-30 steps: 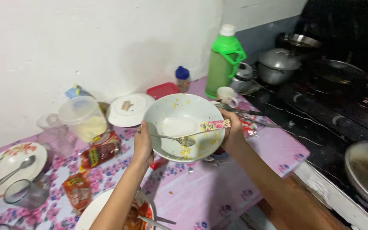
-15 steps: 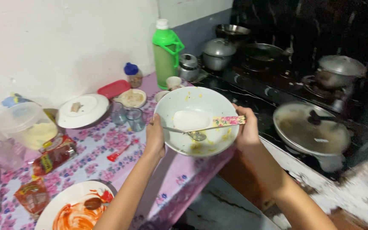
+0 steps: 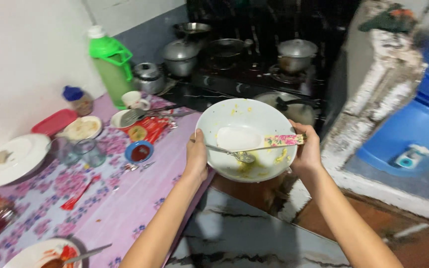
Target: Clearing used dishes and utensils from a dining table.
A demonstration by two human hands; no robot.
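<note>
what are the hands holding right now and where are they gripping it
Both hands hold one white bowl by opposite rims: left hand on the left rim, right hand on the right, its thumb pinning the floral-handled spoon.

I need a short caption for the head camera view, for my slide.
Both hands, left hand and right hand, hold a dirty white bowl containing a spoon and a flowered paddle.

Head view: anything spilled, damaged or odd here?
The corner pillar right of the stove is chipped and crumbling, with plaster flaking off. Small scraps are scattered on the floral tablecloth. The white bowl, held by left hand and right hand, carries only yellow food residue.
</note>
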